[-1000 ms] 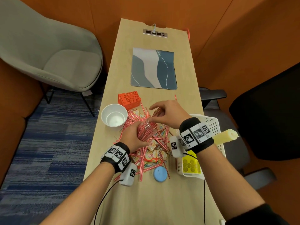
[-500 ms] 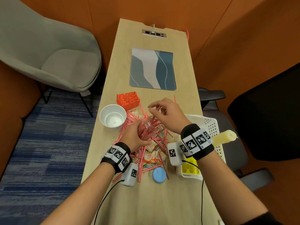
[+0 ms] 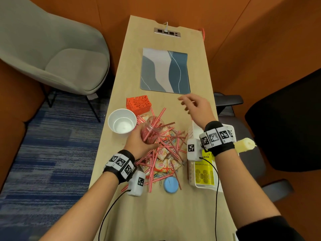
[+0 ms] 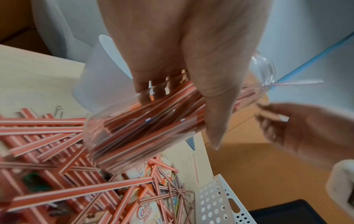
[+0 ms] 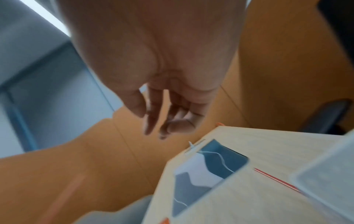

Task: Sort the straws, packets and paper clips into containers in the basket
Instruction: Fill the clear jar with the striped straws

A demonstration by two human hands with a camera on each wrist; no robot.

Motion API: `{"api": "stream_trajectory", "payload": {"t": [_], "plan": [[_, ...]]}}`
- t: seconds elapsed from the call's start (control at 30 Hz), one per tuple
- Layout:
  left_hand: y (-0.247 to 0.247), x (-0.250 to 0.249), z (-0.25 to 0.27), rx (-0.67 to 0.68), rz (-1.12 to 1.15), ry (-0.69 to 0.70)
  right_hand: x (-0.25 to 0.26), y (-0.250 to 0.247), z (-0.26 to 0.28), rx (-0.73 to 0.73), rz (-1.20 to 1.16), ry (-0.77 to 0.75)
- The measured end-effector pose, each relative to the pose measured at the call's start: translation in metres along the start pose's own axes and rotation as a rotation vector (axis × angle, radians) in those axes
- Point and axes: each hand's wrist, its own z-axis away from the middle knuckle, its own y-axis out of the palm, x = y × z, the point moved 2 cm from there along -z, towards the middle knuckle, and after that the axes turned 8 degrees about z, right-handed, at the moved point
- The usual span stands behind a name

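My left hand (image 3: 139,140) grips a clear plastic cup (image 3: 152,130), tilted and packed with red-and-white straws, above a pile of straws (image 3: 171,145) in the middle of the table. In the left wrist view my left hand (image 4: 191,84) wraps the clear cup (image 4: 145,125). Orange creamer packets (image 3: 161,165) and coloured paper clips (image 3: 156,175) lie mixed in the pile. My right hand (image 3: 186,104) hovers empty with its fingers loosely spread, up and to the right of the cup; the right hand (image 5: 153,119) holds nothing. A white perforated basket (image 3: 191,171) stands at the table's right edge.
A white paper cup (image 3: 122,121) and an orange lattice box (image 3: 138,104) stand left of the pile. A blue round lid (image 3: 171,184) lies near the front. A yellow pack (image 3: 204,173) sits in the basket. A blue-grey mat (image 3: 165,70) lies further back. Chairs flank the table.
My right hand left the cup's mouth and swung up and to the right, now empty. My left hand has raised the straw-filled cup slightly.
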Motion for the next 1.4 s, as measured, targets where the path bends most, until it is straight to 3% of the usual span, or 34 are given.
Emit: {"api": "stream_trajectory", "payload": {"t": [0.03,0.1,0.17,0.27,0.4,0.53,0.73,0.93,1.17,1.3,1.4], "plan": [[-0.002,0.001,0.002,-0.023,0.052,0.001,-0.015,0.005,-0.001,0.021,0.032,0.105],[-0.007,0.004,0.004,-0.083,0.122,0.025,-0.047,0.030,0.002,0.216,0.260,0.236],[-0.012,0.006,0.005,-0.116,0.149,0.055,-0.069,0.062,0.013,0.440,0.483,0.238],[-0.018,0.009,0.003,-0.069,0.132,0.049,-0.086,0.101,0.026,0.548,0.658,0.180],[-0.023,0.021,0.003,0.003,0.117,-0.010,-0.100,0.132,0.032,0.496,0.807,0.083],[-0.029,0.026,0.005,0.030,0.071,-0.020,-0.089,0.150,0.028,0.351,0.766,-0.104],[-0.039,0.028,0.007,-0.060,0.052,-0.021,-0.085,0.172,0.008,0.341,0.798,-0.008],[-0.042,0.031,0.009,-0.050,0.025,-0.055,-0.071,0.178,-0.012,0.362,0.784,0.054],[-0.035,0.035,0.009,-0.020,0.024,-0.075,-0.070,0.164,-0.020,0.422,0.859,0.010],[-0.030,0.035,0.009,-0.015,0.026,-0.084,-0.075,0.147,-0.021,0.452,0.726,0.062],[-0.029,0.035,0.010,-0.019,0.026,-0.099,-0.080,0.129,-0.017,0.389,0.557,0.132]]}}
